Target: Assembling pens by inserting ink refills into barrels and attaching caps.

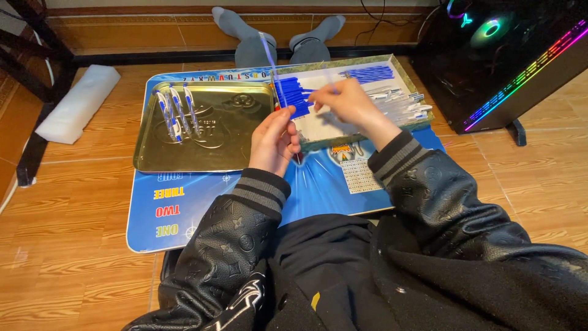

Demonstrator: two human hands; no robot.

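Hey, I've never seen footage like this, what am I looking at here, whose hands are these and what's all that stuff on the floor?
One picture, from a camera worn on a person's head, looking down at their own bare hands. They sit on a wooden floor over a blue mat. The left hand holds a thin clear pen barrel upright. The right hand reaches into a shallow box of blue refills and white pen parts. A gold tray holds three assembled pens.
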